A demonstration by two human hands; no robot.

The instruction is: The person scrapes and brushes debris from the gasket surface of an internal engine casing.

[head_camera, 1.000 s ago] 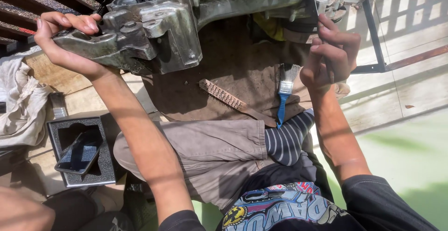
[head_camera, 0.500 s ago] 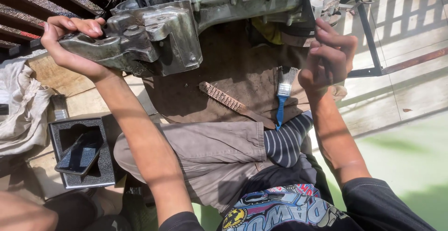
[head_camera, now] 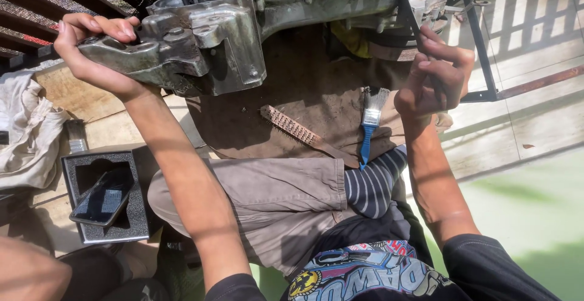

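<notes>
The person is sitting on the ground with grey shorts and a black-and-grey striped sock [head_camera: 374, 182] nearest the camera. Just beyond the knee, a dirty brown mat [head_camera: 292, 106] is lying on the pale floor, and on it a wooden-handled wire brush [head_camera: 304, 135] and a blue-handled paintbrush [head_camera: 369, 124] are resting side by side near its near edge, touching neither hand. To the left, a black foam-lined box [head_camera: 106, 197] is holding a dark phone-like slab, with a crumpled white rag [head_camera: 27, 131] beyond it.

Above the mat's far edge, a large, grimy grey cast-metal engine casing [head_camera: 243, 39] is being held up. The left hand [head_camera: 94, 48] is wrapping its fingers tight around the casing's projecting left lug. The right hand [head_camera: 435, 73] is pinching a thin dark metal strip [head_camera: 417, 24] between thumb and fingers, its tip lying against the casing's right end.

The step in hand looks like scraping or picking at that end. The next stroke would call for a firm left-hand hold and a steady tip on the seam.
</notes>
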